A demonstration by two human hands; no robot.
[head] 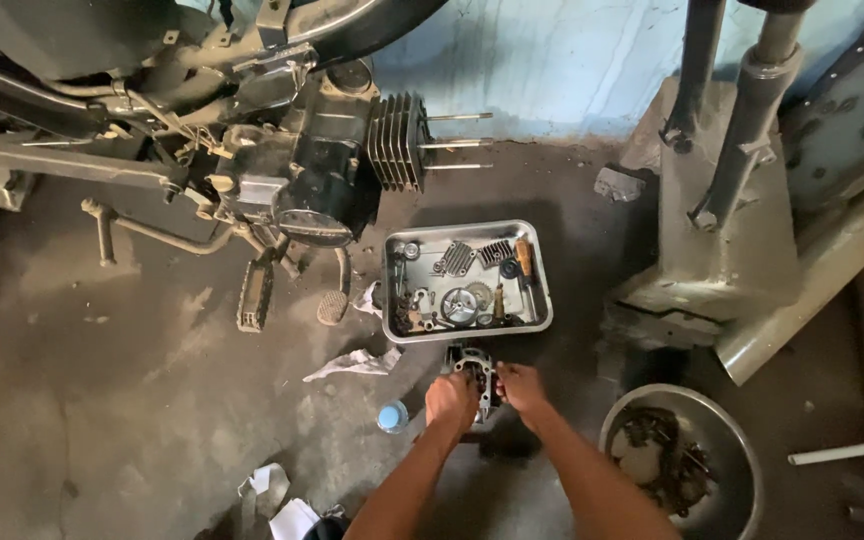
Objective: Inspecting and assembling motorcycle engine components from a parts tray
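Observation:
Both my hands rest on a small metal engine part (476, 366) that stands on the dirty concrete floor just in front of a tray. My left hand (450, 399) grips its left side and my right hand (521, 387) grips its right side. The part's lower half is hidden by my hands. Directly beyond it lies a rectangular metal tray (542, 278) with several small engine parts, gears, springs and a wooden-handled tool. Farther back stands a motorcycle engine (317, 170) with a finned cylinder (398, 141) and bare studs pointing right.
A round metal bowl (732, 440) with a chain and greasy parts sits at the lower right. A small blue-capped container (391, 416) stands left of my left hand. Crumpled rags (357, 362) and paper (282, 505) lie on the floor. A grey metal stand (722, 230) rises at right.

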